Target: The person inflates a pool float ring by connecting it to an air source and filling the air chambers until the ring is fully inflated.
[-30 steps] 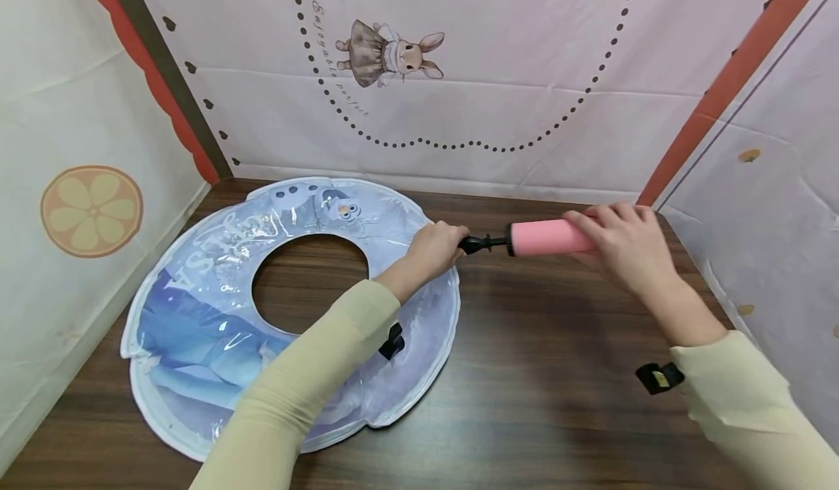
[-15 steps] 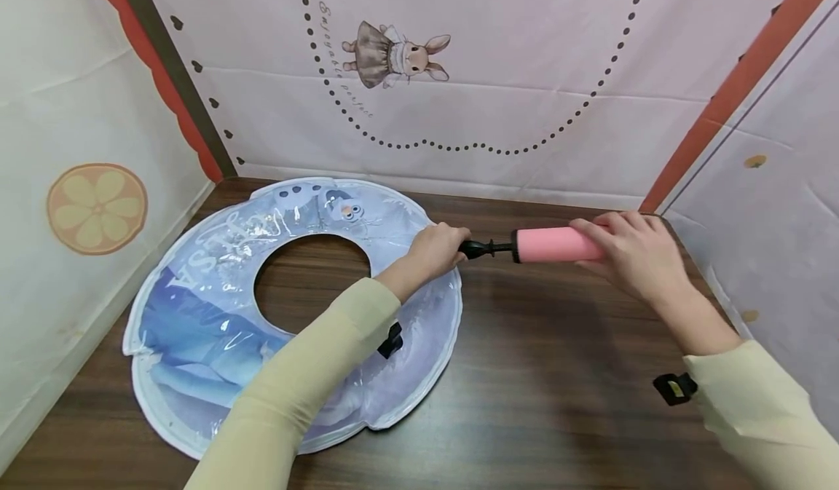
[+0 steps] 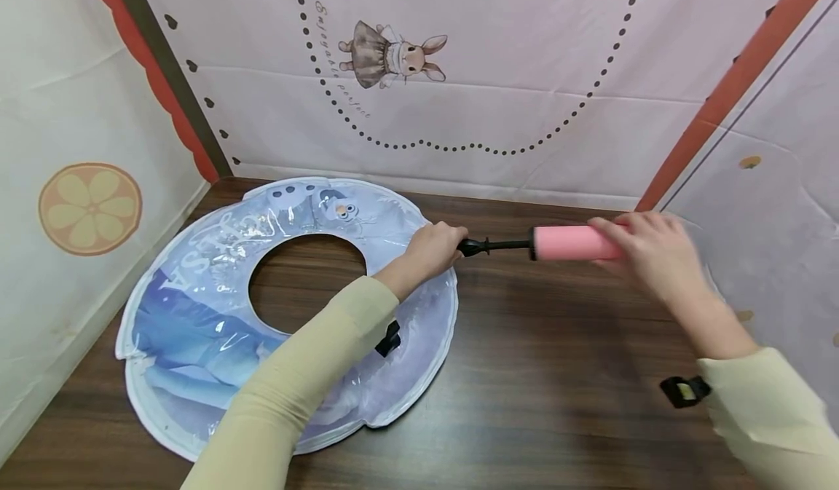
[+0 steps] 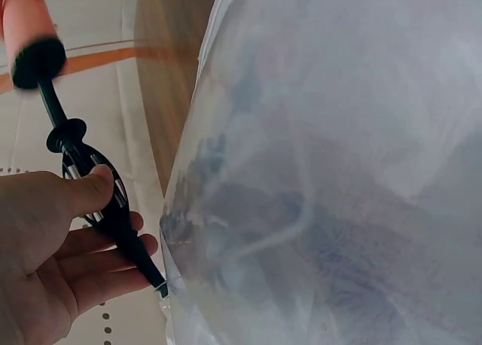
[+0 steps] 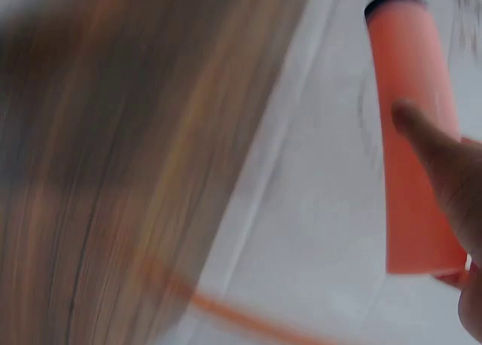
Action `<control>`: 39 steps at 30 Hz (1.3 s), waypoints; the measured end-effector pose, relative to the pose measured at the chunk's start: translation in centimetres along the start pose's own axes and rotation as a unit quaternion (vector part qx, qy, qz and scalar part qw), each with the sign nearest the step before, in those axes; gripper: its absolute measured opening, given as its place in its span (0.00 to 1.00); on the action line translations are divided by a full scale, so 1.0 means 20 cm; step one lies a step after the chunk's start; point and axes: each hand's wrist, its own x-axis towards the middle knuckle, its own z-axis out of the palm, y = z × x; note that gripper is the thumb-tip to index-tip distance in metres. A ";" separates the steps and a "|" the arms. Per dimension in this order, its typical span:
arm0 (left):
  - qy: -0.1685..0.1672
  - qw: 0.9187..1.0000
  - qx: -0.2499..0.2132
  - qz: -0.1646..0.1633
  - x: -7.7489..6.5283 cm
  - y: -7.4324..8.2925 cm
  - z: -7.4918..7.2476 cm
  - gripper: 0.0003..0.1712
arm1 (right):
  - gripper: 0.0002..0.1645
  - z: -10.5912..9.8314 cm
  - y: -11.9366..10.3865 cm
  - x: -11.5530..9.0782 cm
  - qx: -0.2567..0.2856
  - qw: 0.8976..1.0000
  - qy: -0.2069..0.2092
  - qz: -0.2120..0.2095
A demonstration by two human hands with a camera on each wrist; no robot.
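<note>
A hand pump with a pink barrel (image 3: 569, 243) and a black handle (image 4: 94, 183) is held level between my two hands. My left hand (image 3: 429, 248) pinches the black handle between thumb and fingers, and the black tip beyond it meets the edge of the swim ring in the left wrist view. Around the far end of the barrel my right hand (image 3: 655, 257) is curled; in the right wrist view its thumb (image 5: 433, 141) lies along the pink side. A stretch of black rod shows between handle and barrel. The blue and lilac swim ring (image 3: 190, 373) lies partly inflated beneath my left forearm.
Brown wood-grain table (image 3: 524, 417) lies under everything. A printed cloth wall (image 3: 498, 53) closes off the back, with more cloth at the left and right sides. Black camera mounts sit at both wrists.
My right hand has drawn the pink barrel to the right, so more of the black rod shows. My left hand stays in place on the handle.
</note>
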 end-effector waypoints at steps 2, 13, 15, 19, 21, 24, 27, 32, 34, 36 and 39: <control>0.003 1.000 -0.002 0.006 0.00 0.00 0.00 0.11 | 0.32 0.04 -0.09 0.05 -0.003 1.000 0.005 -0.011; 0.001 1.000 -0.019 0.010 0.00 0.01 -0.02 0.12 | 0.37 0.08 -0.20 0.13 -0.001 1.000 -0.025 0.005; -0.009 1.000 -0.017 0.008 0.01 0.01 -0.02 0.13 | 0.38 0.06 -0.17 0.11 0.000 0.999 -0.035 0.006; -0.029 1.000 -0.010 0.000 0.01 0.01 -0.03 0.14 | 0.40 0.01 -0.08 0.05 0.007 0.998 -0.057 0.007; -0.031 0.999 -0.005 -0.006 0.00 0.00 -0.03 0.13 | 0.40 -0.02 -0.02 0.02 0.009 0.998 -0.068 0.015; -0.028 0.999 0.005 -0.018 0.00 -0.02 -0.03 0.12 | 0.40 -0.08 0.07 -0.04 0.005 0.995 -0.087 0.039; -0.026 0.999 0.010 -0.025 -0.01 -0.02 -0.03 0.11 | 0.36 -0.12 0.13 -0.08 0.003 0.995 -0.084 0.048; -0.019 1.000 0.007 -0.013 -0.01 0.00 -0.02 0.12 | 0.37 -0.05 0.04 -0.03 0.008 0.999 -0.035 0.009; -0.015 1.000 0.007 -0.007 -0.01 0.01 -0.02 0.11 | 0.33 -0.02 -0.05 0.03 0.005 0.999 -0.030 0.008; -0.011 1.000 0.008 -0.009 0.00 0.02 -0.02 0.11 | 0.37 0.02 -0.13 0.09 -0.002 0.999 -0.034 0.017; -0.011 1.000 0.007 -0.013 0.00 0.03 -0.02 0.10 | 0.37 0.06 -0.21 0.15 -0.005 0.999 -0.036 0.025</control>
